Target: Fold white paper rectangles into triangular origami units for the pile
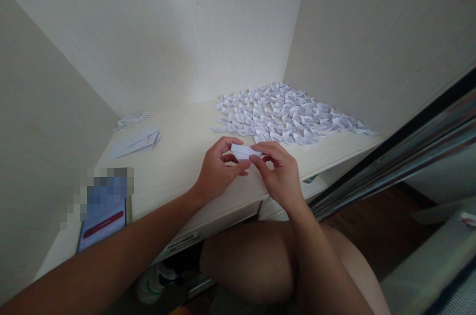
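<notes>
A small folded piece of white paper is held up between both hands, above the front part of the white desk. My left hand pinches its left end between thumb and fingers. On the other end, my right hand grips it with thumb and forefinger. A crease runs along the length of the paper. Just beyond my hands, many small folded paper boats lie packed together on the desk at the back right.
Flat sheets of white paper lie on the left of the desk, with thin paper pieces behind them. A phone rests at the front left. Walls enclose the back and sides. My legs are below the desk edge.
</notes>
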The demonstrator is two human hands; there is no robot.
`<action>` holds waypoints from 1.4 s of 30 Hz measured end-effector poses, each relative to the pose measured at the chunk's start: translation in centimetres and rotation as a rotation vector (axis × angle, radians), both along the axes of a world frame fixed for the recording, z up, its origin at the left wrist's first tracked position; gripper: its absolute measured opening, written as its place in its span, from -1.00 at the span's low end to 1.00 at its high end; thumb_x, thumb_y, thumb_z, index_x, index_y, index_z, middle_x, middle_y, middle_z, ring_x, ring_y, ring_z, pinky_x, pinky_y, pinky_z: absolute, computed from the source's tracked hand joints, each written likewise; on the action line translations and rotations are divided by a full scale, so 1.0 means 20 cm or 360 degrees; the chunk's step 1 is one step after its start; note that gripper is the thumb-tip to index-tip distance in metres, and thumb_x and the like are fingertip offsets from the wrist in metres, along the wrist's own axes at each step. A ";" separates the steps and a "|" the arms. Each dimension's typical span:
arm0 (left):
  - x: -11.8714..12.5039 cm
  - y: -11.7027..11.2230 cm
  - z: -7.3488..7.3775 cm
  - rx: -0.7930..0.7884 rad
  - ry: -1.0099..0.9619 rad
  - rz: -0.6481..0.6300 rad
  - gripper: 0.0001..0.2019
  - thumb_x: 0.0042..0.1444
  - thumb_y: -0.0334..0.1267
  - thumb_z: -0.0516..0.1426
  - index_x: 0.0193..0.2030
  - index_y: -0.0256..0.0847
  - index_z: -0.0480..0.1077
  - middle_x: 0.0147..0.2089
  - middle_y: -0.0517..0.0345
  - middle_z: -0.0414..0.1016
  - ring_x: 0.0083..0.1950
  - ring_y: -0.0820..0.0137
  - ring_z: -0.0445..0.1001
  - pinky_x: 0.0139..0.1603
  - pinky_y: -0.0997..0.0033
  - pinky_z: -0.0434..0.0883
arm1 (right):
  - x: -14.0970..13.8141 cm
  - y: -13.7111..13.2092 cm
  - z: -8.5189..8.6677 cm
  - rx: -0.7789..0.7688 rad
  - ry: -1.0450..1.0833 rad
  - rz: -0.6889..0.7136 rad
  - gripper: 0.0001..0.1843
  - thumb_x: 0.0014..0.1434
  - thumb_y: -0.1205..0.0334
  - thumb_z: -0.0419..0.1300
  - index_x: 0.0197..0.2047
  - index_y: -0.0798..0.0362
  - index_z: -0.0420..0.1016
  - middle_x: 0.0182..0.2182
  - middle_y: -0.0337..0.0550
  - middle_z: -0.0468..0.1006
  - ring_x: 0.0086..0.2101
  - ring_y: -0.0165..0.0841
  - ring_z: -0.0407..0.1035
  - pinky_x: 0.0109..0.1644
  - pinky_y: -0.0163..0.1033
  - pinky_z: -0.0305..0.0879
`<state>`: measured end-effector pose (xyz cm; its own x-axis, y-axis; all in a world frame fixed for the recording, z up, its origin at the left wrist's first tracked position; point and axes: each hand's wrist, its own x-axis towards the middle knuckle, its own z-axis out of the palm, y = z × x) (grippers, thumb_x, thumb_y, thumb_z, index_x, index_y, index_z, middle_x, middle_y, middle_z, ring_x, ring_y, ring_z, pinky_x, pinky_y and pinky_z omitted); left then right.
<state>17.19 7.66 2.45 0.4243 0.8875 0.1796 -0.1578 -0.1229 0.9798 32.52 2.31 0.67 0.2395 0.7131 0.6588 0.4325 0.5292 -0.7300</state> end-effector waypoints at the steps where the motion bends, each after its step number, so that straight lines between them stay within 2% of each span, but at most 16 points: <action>1: 0.00 0.00 0.00 -0.0003 -0.0004 -0.0005 -0.48 -0.15 -0.24 0.45 -0.08 -0.20 0.34 -0.21 0.21 0.50 -0.34 0.44 0.56 -0.42 0.38 0.68 | 0.00 0.00 0.00 -0.0001 0.0005 -0.0001 -0.76 0.22 0.42 0.28 -0.11 -0.07 0.66 -0.13 -0.13 0.63 -0.18 -0.34 0.52 -0.24 -0.26 0.50; 6: -0.01 0.00 0.00 -0.0005 0.0003 -0.0043 -0.46 -0.14 -0.26 0.44 -0.04 -0.20 0.35 -0.19 0.19 0.50 -0.29 0.39 0.58 -0.43 0.35 0.69 | 0.00 0.00 -0.01 -0.0034 0.0019 0.0024 -0.71 0.23 0.42 0.28 -0.04 -0.09 0.65 -0.08 -0.13 0.63 -0.13 -0.32 0.52 -0.19 -0.24 0.51; 10: 0.00 0.00 0.00 0.0014 0.0032 -0.0050 -0.49 -0.13 -0.24 0.44 -0.05 -0.20 0.38 -0.22 0.19 0.51 -0.30 0.40 0.57 -0.44 0.37 0.68 | 0.00 0.00 -0.01 -0.0020 -0.0053 0.0046 -0.64 0.24 0.44 0.25 0.04 -0.09 0.63 -0.12 -0.11 0.60 -0.20 -0.36 0.49 -0.25 -0.27 0.48; 13: 0.00 0.00 0.01 -0.0003 0.0018 -0.0041 -0.51 -0.14 -0.25 0.44 -0.07 -0.21 0.39 -0.22 0.19 0.50 -0.30 0.39 0.57 -0.44 0.36 0.69 | 0.00 -0.01 -0.01 -0.0019 -0.0092 0.0038 -0.65 0.25 0.44 0.24 0.03 -0.10 0.64 -0.13 -0.11 0.58 -0.22 -0.37 0.48 -0.27 -0.27 0.47; 20: 0.00 0.01 0.00 -0.0016 -0.0032 -0.0061 -0.49 -0.17 -0.24 0.46 -0.07 -0.21 0.40 -0.19 0.19 0.51 -0.31 0.44 0.55 -0.39 0.33 0.70 | 0.00 -0.01 0.00 -0.0013 -0.0129 0.0002 -0.69 0.27 0.42 0.23 -0.04 -0.12 0.67 -0.09 -0.11 0.58 -0.14 -0.32 0.49 -0.20 -0.23 0.47; 24: 0.00 0.00 0.00 0.0048 0.0029 -0.0065 -0.53 -0.12 -0.25 0.43 -0.07 -0.21 0.40 -0.24 0.18 0.53 -0.31 0.41 0.57 -0.41 0.39 0.68 | 0.00 -0.02 0.00 -0.0030 -0.0189 0.0041 -0.59 0.28 0.44 0.20 0.12 -0.12 0.59 -0.06 -0.07 0.56 -0.12 -0.31 0.48 -0.21 -0.23 0.49; 27: -0.01 0.00 0.00 0.0067 0.0062 -0.0057 -0.55 -0.10 -0.26 0.42 -0.08 -0.22 0.41 -0.27 0.18 0.54 -0.30 0.39 0.57 -0.42 0.41 0.67 | -0.01 -0.02 0.00 -0.0036 -0.0249 0.0038 -0.58 0.30 0.44 0.17 0.14 -0.12 0.58 -0.01 -0.04 0.53 -0.08 -0.29 0.47 -0.15 -0.19 0.51; 34: -0.01 0.01 0.01 -0.0003 0.0033 -0.0080 -0.52 -0.14 -0.23 0.45 -0.09 -0.21 0.39 -0.23 0.21 0.52 -0.32 0.41 0.58 -0.40 0.36 0.69 | -0.02 -0.03 -0.01 0.0044 -0.0357 -0.0054 -0.60 0.35 0.40 0.14 0.13 -0.17 0.59 0.06 -0.03 0.55 0.00 -0.25 0.48 0.03 -0.05 0.51; 42: -0.01 0.02 0.01 -0.0051 -0.0006 -0.0092 -0.47 -0.16 -0.22 0.46 -0.06 -0.20 0.38 -0.25 0.22 0.50 -0.33 0.41 0.58 -0.37 0.32 0.70 | -0.02 -0.02 -0.03 0.0088 -0.0442 -0.0105 -0.58 0.36 0.40 0.11 0.16 -0.17 0.57 0.11 -0.01 0.57 0.03 -0.25 0.50 0.03 -0.06 0.50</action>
